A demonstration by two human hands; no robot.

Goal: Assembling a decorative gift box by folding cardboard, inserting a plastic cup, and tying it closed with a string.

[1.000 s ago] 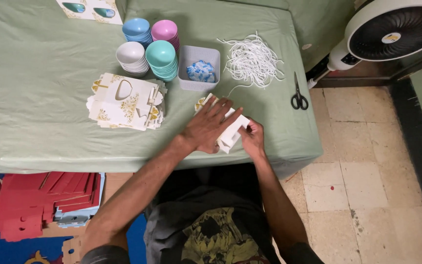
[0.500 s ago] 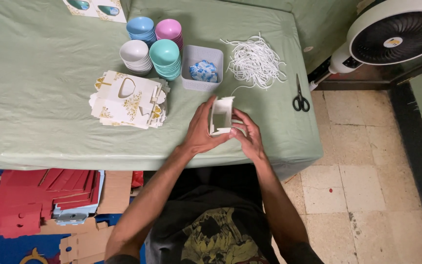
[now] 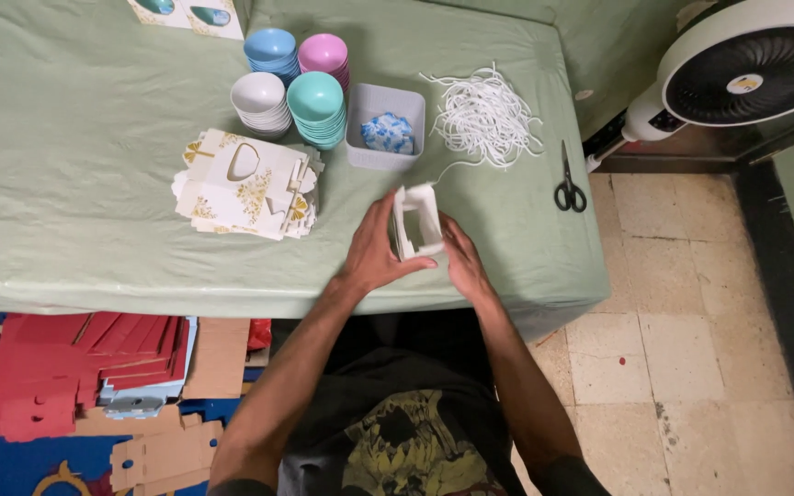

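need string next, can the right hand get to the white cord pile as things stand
Probably yes: the white cord pile lies on the right hand side with bare cloth between. But both hands now hold the small white box.

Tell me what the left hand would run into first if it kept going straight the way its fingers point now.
The left hand points up and away across the table, alongside the small white box it holds. Straight on, it would probably meet the grey tray with the blue-patterned item first, though depth is hard to judge.
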